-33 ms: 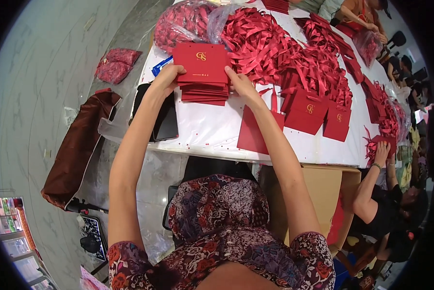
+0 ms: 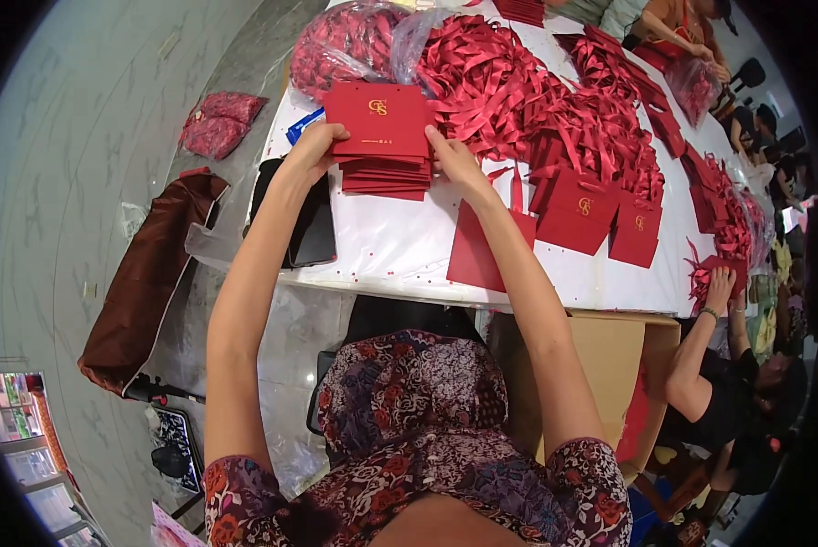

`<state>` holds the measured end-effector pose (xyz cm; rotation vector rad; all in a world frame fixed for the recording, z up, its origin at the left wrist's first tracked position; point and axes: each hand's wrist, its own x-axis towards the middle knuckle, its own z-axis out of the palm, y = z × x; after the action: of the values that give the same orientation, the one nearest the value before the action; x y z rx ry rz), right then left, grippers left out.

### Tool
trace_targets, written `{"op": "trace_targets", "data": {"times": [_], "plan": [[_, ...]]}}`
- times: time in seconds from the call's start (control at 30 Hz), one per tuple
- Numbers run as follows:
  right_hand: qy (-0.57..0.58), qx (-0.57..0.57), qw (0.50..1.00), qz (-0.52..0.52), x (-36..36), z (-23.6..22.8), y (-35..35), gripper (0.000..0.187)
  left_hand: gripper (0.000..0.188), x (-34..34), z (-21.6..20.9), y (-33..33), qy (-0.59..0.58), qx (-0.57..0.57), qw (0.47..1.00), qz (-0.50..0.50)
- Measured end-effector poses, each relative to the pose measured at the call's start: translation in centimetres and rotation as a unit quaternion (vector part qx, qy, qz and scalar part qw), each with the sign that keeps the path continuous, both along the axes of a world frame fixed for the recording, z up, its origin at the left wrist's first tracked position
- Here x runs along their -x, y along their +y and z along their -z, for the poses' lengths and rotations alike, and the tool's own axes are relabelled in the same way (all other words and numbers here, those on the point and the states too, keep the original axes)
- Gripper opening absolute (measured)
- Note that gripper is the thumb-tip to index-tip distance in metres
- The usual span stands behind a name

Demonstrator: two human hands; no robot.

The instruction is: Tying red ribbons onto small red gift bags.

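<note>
Both of my hands hold a flat red paper gift bag (image 2: pixel 377 123) with gold print by its two side edges. It lies on top of a stack of similar red bags (image 2: pixel 383 178) on the white-covered table (image 2: pixel 372 232). My left hand (image 2: pixel 318 146) is closed on the left edge, thumb on top. On the right edge sits my right hand (image 2: pixel 455 159), also with its thumb on the front and its fingers mostly hidden beneath. Another red bag (image 2: pixel 482 248) lies under my right forearm, partly covered by it.
A large heap of red ribbons (image 2: pixel 482 82) lies beyond my right hand, with more bags (image 2: pixel 575 214) to its right. A filled plastic bag (image 2: pixel 341 50) stands at the back left. Close to my left forearm is a black item (image 2: pixel 313 228). A co-worker's hand (image 2: pixel 721 284) works at the far right.
</note>
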<state>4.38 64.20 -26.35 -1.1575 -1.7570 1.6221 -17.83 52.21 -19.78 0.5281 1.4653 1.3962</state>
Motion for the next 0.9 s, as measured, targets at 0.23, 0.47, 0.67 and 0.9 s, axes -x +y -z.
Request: {"op": "trace_targets", "data": {"times": [0.23, 0.47, 0.67, 0.9], "plan": [[0.05, -0.205, 0.974, 0.081, -3.4, 1.2, -1.4, 0.048, 0.043, -2.0, -3.0, -7.8, -0.061, -0.084, 0.993, 0.059], [-0.024, -0.397, 0.916, -0.042, -3.7, -0.4, -5.1, 0.07, 0.055, -6.0, 1.2, -16.7, -0.078, 0.013, 0.993, 0.092], [0.022, -0.28, 0.958, 0.054, -5.6, -0.9, -7.3, 0.039, 0.055, -8.6, 5.6, -16.7, 0.039, 0.014, 0.999, 0.016], [-0.094, -0.428, 0.897, -0.049, -6.5, 0.6, -14.9, 0.065, 0.058, -10.2, 6.2, -16.0, 0.485, 0.014, 0.874, 0.012]]}}
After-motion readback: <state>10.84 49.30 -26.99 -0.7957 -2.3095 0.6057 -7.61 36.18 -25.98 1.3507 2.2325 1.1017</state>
